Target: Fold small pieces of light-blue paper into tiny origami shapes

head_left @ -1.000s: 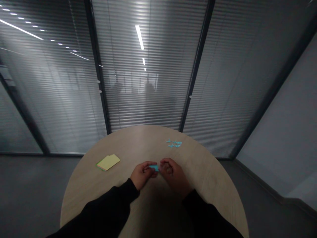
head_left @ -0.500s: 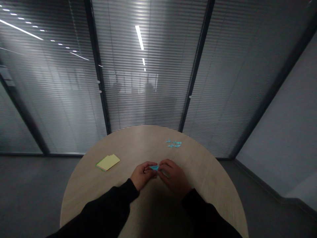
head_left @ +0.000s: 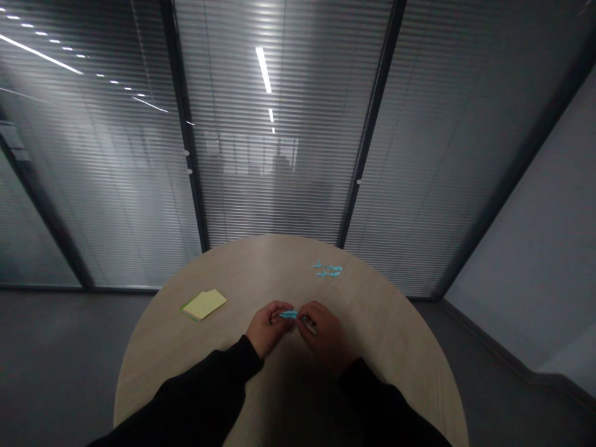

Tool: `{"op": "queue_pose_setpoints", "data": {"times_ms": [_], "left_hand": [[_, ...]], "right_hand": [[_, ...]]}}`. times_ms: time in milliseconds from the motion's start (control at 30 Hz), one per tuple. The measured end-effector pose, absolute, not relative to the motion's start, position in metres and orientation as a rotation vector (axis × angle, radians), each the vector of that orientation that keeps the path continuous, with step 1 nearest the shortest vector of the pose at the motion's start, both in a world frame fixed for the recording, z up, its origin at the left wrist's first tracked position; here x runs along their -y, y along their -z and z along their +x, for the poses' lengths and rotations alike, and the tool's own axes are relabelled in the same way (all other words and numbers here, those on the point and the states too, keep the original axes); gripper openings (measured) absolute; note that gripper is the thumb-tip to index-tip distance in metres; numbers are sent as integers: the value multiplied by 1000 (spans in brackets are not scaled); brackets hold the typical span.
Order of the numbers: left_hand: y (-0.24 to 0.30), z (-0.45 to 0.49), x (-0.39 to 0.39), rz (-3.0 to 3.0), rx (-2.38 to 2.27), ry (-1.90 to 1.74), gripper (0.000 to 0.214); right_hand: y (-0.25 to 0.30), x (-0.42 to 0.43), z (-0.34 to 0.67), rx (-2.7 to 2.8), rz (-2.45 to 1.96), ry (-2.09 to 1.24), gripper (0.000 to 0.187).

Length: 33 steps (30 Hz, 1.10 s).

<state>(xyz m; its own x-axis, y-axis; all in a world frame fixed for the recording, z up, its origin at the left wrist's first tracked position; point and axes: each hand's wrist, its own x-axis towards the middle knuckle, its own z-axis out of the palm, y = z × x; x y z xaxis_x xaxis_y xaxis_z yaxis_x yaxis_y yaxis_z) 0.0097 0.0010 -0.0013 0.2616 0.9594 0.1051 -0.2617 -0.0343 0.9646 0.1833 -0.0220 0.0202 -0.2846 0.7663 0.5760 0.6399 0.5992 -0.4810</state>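
The left hand (head_left: 266,326) and right hand (head_left: 326,335) each pinch one end of a blue paper (head_left: 288,315) over the middle of the tabletop (head_left: 242,273) — its long axis runs side to side, equally near both.

table (head_left: 223,366): matt pale wood | blue piece (head_left: 288,315): folded paper | yellow pad (head_left: 205,303): paper
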Motion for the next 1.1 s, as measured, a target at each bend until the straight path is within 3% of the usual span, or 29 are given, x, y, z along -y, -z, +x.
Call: {"op": "queue_pose_setpoints", "data": {"times_ms": [200, 467, 800, 1100], "left_hand": [[3, 11, -2, 1142, -767, -1175, 44], [0, 14, 2, 1102, -750, -1233, 44], [-3, 17, 5, 1138, -734, -1222, 48], [-2, 18, 5, 1196, -727, -1232, 41]], "right_hand": [[-15, 24, 175, 1830, -1163, -307, 8], [-9, 22, 169, 1486, -1220, -687, 25], [-10, 18, 170, 1495, -1218, -691, 20], [-11, 19, 169, 1436, -1246, -748, 28]]}}
